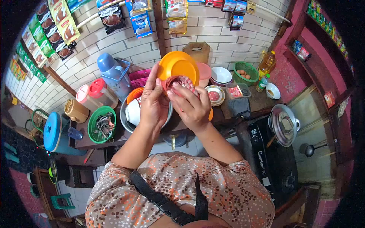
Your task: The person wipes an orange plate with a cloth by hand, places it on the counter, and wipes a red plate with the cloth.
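An orange plastic bowl point(184, 67) is held up above the counter, its rounded underside facing the camera. My left hand point(151, 97) grips its left edge, thumb near the rim. My right hand point(191, 104) presses a crumpled red-and-white patterned cloth point(185, 81) against the bowl's lower part, with curled fingers. Below my hands is a large metal basin point(125, 119), partly hidden by them, with a white bowl point(133, 113) and orange dishes point(134, 94) in it.
A green basket of cutlery point(95, 133) and a blue thermos point(110, 72) stand left. Stacked plates point(215, 95), white bowls point(221, 75), a green egg basket point(249, 80) and an oil bottle point(267, 62) are right. A lidded pan point(284, 125) sits on the black stove point(266, 167).
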`<state>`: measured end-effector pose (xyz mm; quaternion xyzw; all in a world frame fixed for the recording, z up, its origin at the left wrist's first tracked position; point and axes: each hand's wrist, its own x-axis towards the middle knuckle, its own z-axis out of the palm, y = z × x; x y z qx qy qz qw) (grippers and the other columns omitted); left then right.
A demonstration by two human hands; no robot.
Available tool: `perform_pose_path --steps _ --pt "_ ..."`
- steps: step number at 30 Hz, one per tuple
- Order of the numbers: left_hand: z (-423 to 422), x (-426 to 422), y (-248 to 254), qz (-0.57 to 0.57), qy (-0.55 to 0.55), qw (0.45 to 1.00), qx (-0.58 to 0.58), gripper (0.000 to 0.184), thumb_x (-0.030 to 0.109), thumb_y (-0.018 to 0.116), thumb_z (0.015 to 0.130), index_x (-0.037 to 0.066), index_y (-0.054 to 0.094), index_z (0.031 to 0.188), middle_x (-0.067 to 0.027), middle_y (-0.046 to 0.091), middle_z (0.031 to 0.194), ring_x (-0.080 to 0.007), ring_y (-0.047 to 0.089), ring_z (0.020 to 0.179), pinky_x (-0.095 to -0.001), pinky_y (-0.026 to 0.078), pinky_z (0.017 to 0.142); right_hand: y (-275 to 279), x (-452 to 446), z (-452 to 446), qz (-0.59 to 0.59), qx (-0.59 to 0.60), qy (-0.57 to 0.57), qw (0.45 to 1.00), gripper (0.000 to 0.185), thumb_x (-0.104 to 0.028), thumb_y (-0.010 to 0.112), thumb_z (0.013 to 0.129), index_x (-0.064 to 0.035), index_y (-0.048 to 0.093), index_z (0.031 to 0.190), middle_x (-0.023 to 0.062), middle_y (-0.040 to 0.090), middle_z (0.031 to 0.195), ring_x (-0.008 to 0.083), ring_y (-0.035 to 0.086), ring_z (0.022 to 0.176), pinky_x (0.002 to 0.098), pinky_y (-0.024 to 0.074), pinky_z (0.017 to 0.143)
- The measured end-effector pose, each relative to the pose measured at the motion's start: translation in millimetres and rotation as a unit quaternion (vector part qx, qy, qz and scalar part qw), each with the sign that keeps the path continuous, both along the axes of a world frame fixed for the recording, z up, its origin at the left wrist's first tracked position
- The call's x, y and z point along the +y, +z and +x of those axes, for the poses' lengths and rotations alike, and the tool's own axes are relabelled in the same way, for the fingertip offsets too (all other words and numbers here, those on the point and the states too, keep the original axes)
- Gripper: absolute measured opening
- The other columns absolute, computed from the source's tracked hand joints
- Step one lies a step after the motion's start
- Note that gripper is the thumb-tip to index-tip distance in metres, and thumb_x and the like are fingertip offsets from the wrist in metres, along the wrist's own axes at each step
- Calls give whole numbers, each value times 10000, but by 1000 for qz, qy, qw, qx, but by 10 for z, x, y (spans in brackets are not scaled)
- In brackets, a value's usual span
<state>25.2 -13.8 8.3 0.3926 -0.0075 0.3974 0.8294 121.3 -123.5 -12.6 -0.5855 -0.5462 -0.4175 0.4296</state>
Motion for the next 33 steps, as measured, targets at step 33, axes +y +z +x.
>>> perform_pose_path --steps 33 --pt "-399 217 -222 24 -23 997 73 536 88 550 1076 104 431 1599 -101 468 1620 -254 518 1436 -436 435 1198 300 192 -104 -2 106 37 994 241 -219 783 901 -169 765 1136 -4 747 1213 220 689 1025 378 533 862"
